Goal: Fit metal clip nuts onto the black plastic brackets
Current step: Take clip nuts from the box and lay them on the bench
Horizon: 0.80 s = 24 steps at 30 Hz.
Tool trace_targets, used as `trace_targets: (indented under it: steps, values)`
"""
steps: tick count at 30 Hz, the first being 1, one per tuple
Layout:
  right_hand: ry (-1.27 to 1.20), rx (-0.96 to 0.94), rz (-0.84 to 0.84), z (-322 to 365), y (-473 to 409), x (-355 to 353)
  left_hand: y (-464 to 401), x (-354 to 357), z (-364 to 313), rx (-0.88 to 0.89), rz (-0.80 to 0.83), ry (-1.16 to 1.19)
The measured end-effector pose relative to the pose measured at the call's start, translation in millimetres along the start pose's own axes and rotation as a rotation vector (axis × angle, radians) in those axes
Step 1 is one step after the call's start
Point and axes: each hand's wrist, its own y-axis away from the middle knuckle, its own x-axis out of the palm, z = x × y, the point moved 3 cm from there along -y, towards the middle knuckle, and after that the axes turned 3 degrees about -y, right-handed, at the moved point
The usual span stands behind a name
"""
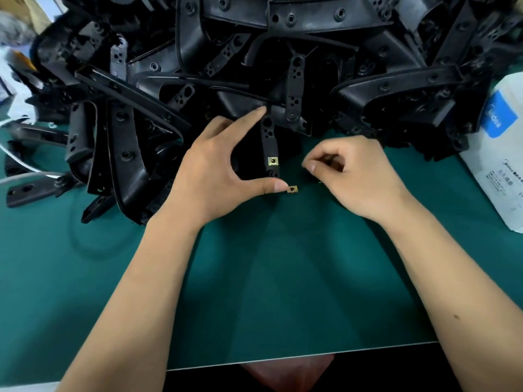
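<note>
A narrow black plastic bracket (269, 137) lies lengthwise on the green mat, with a brass-coloured clip nut (273, 161) fitted near its near end. My left hand (218, 171) spans it: the forefinger touches its far end and the thumb lies at its near end. A second clip nut (292, 190) lies loose on the mat just beside that thumb tip. My right hand (353, 174) hovers to the right with its fingers curled and thumb and forefinger pinched together; whether they hold a nut is hidden.
A big heap of black plastic brackets (254, 52) fills the far half of the green mat (283, 278). A white bag with a blue label (501, 137) stands at the right. White cables (17, 171) run at the left. The mat's near edge crosses the bottom.
</note>
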Motion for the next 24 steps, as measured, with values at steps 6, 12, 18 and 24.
trace_targets:
  steps: [6, 12, 18, 24]
  values:
    - [0.296, -0.181, 0.190, 16, 6, 12, 0, 2, -1, -0.006, -0.010, -0.007]
    - [0.137, -0.205, 0.078, 15, 4, 15, 1, 5, -3, -0.014, -0.015, 0.044]
    - [-0.322, 0.005, -0.168, 6, -2, 12, 2, 12, -10, 0.034, 0.052, 0.012]
    - [-0.954, 0.238, -0.219, 6, -1, 10, 4, 16, -15, 0.043, 0.072, 0.056]
